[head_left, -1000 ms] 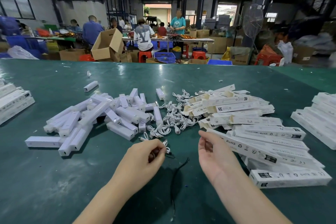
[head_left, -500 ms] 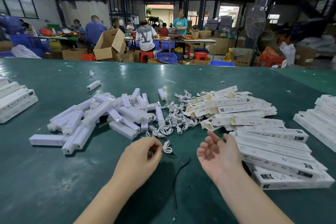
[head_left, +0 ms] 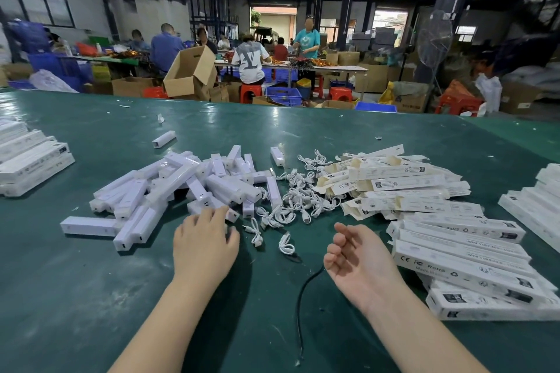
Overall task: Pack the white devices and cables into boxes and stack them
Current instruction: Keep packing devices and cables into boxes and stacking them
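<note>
White plastic meets the left grip (head_left: pixel 206 238), fingers spread flat on the near edge of the white devices (head_left: pixel 181 188) heap, nothing clasped. Right grip (head_left: pixel 359 260) hovers palm up, fingers loosely curled, holding nothing. Between them coiled white cables (head_left: pixel 291 203) lie tangled on the green desk (head_left: pixel 75 297), one black cord (head_left: pixel 303 297) nearer. Flat boxes (head_left: pixel 454 239) pile beside the right grip.

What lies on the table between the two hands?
In the head view, between the left hand and right hand: two coiled white cables on the green table, and a thin black cord nearer.
</note>
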